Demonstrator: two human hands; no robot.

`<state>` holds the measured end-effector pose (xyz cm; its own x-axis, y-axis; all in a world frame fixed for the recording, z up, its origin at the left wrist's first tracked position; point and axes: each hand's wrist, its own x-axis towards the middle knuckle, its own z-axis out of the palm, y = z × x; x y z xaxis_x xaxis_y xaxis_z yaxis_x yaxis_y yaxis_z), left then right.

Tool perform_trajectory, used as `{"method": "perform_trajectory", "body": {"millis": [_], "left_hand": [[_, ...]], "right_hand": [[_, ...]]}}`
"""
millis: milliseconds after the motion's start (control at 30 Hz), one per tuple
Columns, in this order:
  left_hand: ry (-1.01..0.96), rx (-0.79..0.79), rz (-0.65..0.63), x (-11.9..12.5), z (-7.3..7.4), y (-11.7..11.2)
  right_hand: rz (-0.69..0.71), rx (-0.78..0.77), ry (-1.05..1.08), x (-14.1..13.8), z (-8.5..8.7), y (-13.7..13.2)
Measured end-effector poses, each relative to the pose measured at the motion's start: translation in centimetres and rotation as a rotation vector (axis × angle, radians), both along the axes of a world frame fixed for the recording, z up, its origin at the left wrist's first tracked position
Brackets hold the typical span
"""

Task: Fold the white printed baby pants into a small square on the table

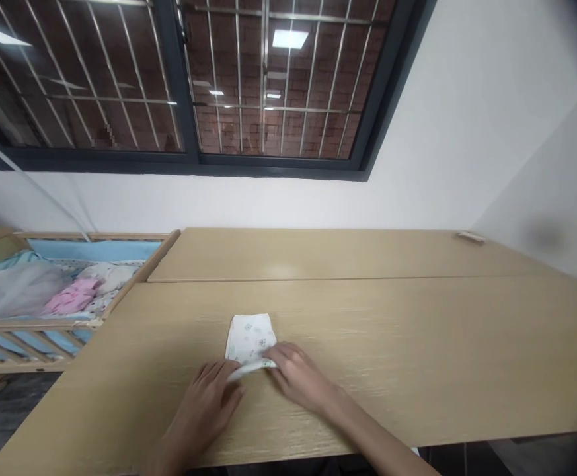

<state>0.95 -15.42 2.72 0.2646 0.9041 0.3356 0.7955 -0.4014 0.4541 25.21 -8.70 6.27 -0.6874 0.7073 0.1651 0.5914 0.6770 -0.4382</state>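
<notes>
A small white cloth (249, 332) with a faint green print lies on the wooden table. Its far part is flat, while the near edge is folded up into a narrow roll. My left hand (209, 400) grips the left end of that roll, thumb on the near side. At the right end, my right hand (295, 375) pinches the same edge between thumb and fingers. The fingers cover both ends of the roll. Whether the piece is plain fabric or a folded diaper I cannot tell.
The wooden table (392, 357) has a seam near its back. To the left stands a wooden crib (35, 325) with a pink cloth (74, 295) and other bedding inside. A small strip (470, 237) lies at the back right. A barred window (189, 86) is above.
</notes>
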Motion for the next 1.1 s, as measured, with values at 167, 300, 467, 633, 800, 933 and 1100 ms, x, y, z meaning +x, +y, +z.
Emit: {"method": "perform_trajectory", "body": {"millis": [167, 300, 467, 633, 800, 933, 1100], "left_hand": [[-0.06, -0.095, 0.035, -1.4, -0.1, 0.6], [-0.203, -0.188, 0.085, -2.0, 0.4, 3.1], [-0.358, -0.244, 0.2, -2.5, 1.0, 7.7], [-0.316, -0.283, 0.275, -2.3, 0.3, 11.3], [-0.225, -0.29, 0.371, -1.6, -0.5, 13.5], [-0.168, -0.297, 0.402, -1.3, -0.9, 14.1], [-0.15, -0.288, 0.394, -1.5, -1.6, 13.8]], "right_hand": [[-0.03, -0.088, 0.019, -0.4, 1.0, 0.6], [-0.044, -0.137, 0.111, -0.9, 1.9, 1.9], [-0.211, -0.147, 0.303, -2.1, 1.9, 5.1], [-0.311, -0.133, 0.436, -3.7, -0.5, 8.7], [-0.412, -0.027, 0.319, -4.5, -3.6, 11.3], [-0.446, -0.005, 0.283, -4.6, -4.9, 12.1], [-0.454, 0.005, 0.261, -4.4, -5.5, 12.1]]}}
